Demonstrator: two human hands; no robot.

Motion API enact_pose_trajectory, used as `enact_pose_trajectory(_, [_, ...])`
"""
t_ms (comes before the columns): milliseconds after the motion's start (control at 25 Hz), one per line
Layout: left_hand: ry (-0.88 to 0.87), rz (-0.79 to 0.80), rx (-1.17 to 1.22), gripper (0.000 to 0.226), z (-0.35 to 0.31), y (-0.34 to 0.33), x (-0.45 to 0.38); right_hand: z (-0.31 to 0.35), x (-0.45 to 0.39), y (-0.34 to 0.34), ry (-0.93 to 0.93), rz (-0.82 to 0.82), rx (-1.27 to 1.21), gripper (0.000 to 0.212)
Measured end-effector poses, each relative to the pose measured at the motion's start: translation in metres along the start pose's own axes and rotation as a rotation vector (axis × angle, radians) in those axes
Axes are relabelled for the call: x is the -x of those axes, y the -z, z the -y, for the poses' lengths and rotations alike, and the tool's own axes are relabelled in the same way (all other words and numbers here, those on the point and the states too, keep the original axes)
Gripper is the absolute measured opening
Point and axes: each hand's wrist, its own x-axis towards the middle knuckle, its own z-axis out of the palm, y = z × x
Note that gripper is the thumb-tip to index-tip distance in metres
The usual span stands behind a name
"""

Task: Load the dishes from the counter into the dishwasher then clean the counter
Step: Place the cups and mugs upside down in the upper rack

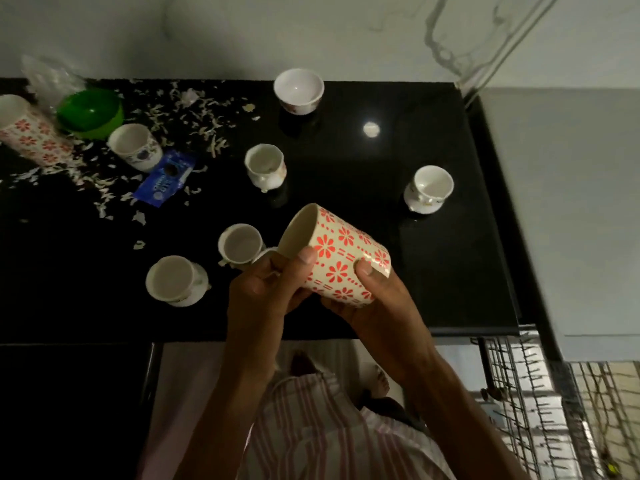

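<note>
A cream mug with red flower print point(341, 251) is held tilted above the black counter point(346, 161), mouth turned up and left. My left hand point(266, 289) grips it near the rim and handle, thumb on the side. My right hand point(374, 299) cups its base, thumb on the pattern. Several small white teacups stand on the counter: one at the back point(298, 90), one in the middle point(266, 166), one at the right point(429, 192), two near my left hand point(240, 244) point(176, 280), one at the left point(135, 146). A second red-print mug point(29, 133) lies at the far left.
A green bowl point(90, 112), a blue snack wrapper point(165, 177) and scattered pale scraps point(194, 116) cover the counter's left part. A clear plastic bag point(48, 77) lies behind the bowl. The dishwasher's wire rack point(519, 393) shows at the lower right, below the counter edge.
</note>
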Motion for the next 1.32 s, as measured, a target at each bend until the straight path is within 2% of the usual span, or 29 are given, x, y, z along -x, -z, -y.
enact_pose_trajectory(120, [0.013,0.058,-0.023,0.031,0.008,-0.019,0.011,0.007,0.019,0.018,0.061,-0.048,0.021,0.082])
enact_pose_trajectory(200, [0.041,0.110,-0.027,0.033,0.015,-0.034,0.022,0.013,0.034,0.034,0.107,-0.084,0.036,0.064])
enact_pose_trajectory(280, [0.105,0.162,-0.005,0.035,0.024,-0.048,0.031,0.019,0.049,0.050,0.127,-0.114,0.055,0.055])
enact_pose_trajectory(520, [0.181,0.212,-0.033,0.060,0.070,-0.103,0.089,0.028,0.120,0.118,0.131,-0.189,0.044,0.057])
enact_pose_trajectory(680, [0.263,0.254,-0.070,0.059,0.101,-0.132,0.125,0.026,0.169,0.162,0.122,-0.256,0.079,0.059])
enact_pose_trajectory(800, [0.321,0.320,-0.148,0.067,0.116,-0.153,0.146,0.025,0.196,0.182,0.143,-0.291,0.090,0.060])
enact_pose_trajectory(1080, [0.433,0.426,-0.139,0.049,0.127,-0.180,0.153,0.023,0.227,0.204,0.198,-0.378,0.124,0.071])
enact_pose_trajectory(1200, [0.546,0.522,-0.083,0.044,0.135,-0.185,0.146,0.015,0.238,0.209,0.236,-0.440,0.078,0.084])
enact_pose_trajectory(1320, [0.666,0.580,-0.029,0.043,0.151,-0.195,0.143,0.007,0.248,0.216,0.286,-0.498,0.053,0.083])
